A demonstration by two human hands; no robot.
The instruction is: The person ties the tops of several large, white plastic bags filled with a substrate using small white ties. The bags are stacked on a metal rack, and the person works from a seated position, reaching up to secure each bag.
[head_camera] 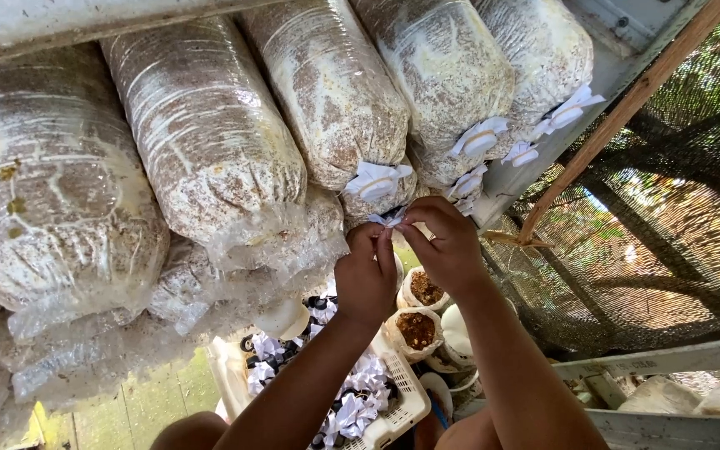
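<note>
- Your left hand point(366, 279) and right hand point(447, 246) pinch shut on the white paper cap point(387, 219), just below the capped bag point(327, 92), steadying it.
- The white basket point(397, 400) sits beneath that bag, within reach.

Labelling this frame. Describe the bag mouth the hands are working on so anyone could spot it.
Start at the stack of clear plastic bags of brown-and-white substrate lying on their sides. Along the row of white paper-capped necks, drop to the white paper cap just below. It alone is pinched between the left hand and right hand.
</note>
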